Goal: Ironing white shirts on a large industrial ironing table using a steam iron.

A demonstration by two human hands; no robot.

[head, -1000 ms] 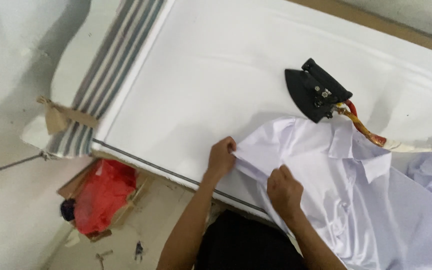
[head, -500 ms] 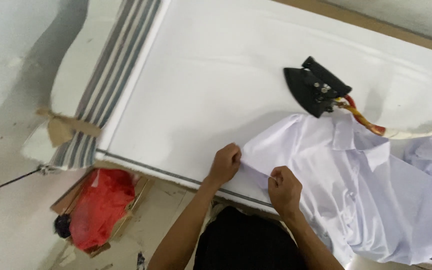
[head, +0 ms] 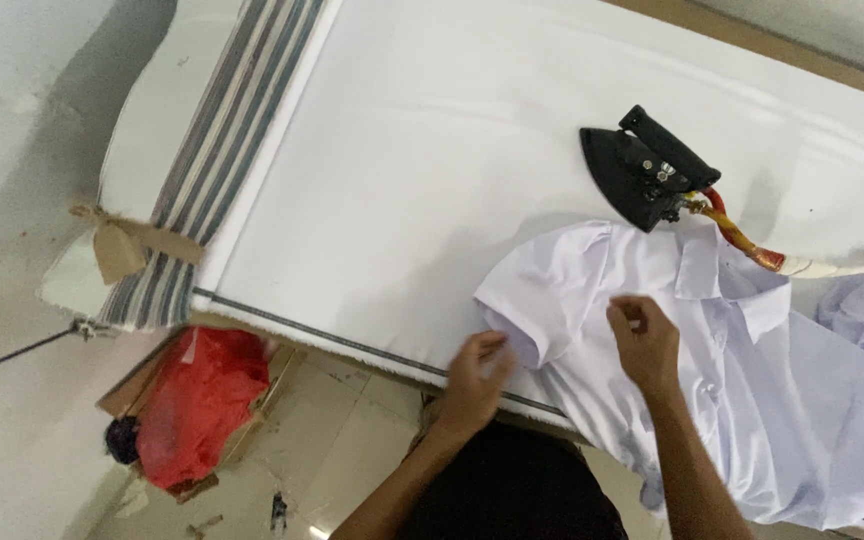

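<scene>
Under both hands, at the near edge of the white padded ironing table [head: 432,170], lies a pale lilac-white short-sleeved shirt [head: 752,400]. Its far-right part runs out of the picture, and more crumpled cloth of the same colour at the right edge is cut off too. The shirt is spread mostly flat with soft creases, collar turned up beyond the right hand, one sleeve stretched out toward the left hand. The left hand [head: 474,378] is blurred; its fingers seem loosely spread at the sleeve's hem, and whether they pinch the cloth cannot be told. The right hand [head: 642,338] hovers on the shirt's chest with fingers curled inward, gripping nothing that shows. Beyond the right hand, just past the collar, a black flat iron [head: 642,175] rests on the table, its red-and-yellow braided cord [head: 742,240] trailing off to the right. Below the left hand, on the floor, a red plastic bag [head: 197,400] sits in a cardboard box.
</scene>
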